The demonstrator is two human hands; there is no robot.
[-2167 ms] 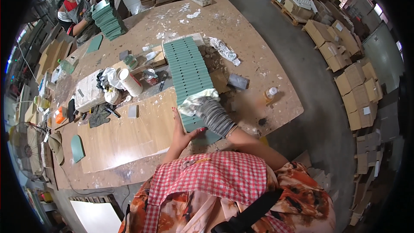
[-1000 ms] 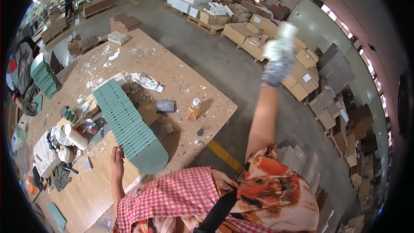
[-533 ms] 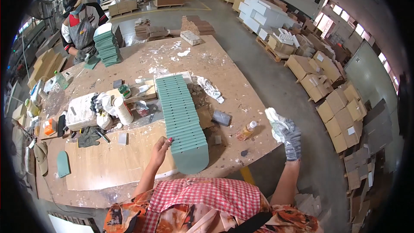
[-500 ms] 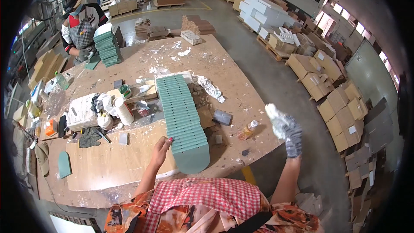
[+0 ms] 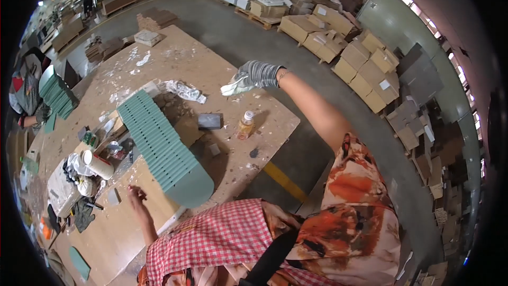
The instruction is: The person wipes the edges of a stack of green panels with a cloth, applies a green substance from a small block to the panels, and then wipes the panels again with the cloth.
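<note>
- Green panels (image 5: 159,145): we are finding their row on the bench (image 5: 182,50), left of centre.
- Gloved right hand (image 5: 257,75), upper centre: we are seeing it gripping white cloth (image 5: 234,87).
- Left hand (image 5: 137,195), lower left: we are noting it empty, fingers loosely bent.

Left hand (image 5: 137,194) low, perhaps half-curled, right hand (image 5: 259,74) outstretched

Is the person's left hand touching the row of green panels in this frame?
Apart: the head view shows a strip of wood-grain board between the left hand and the row of green panels.
</note>
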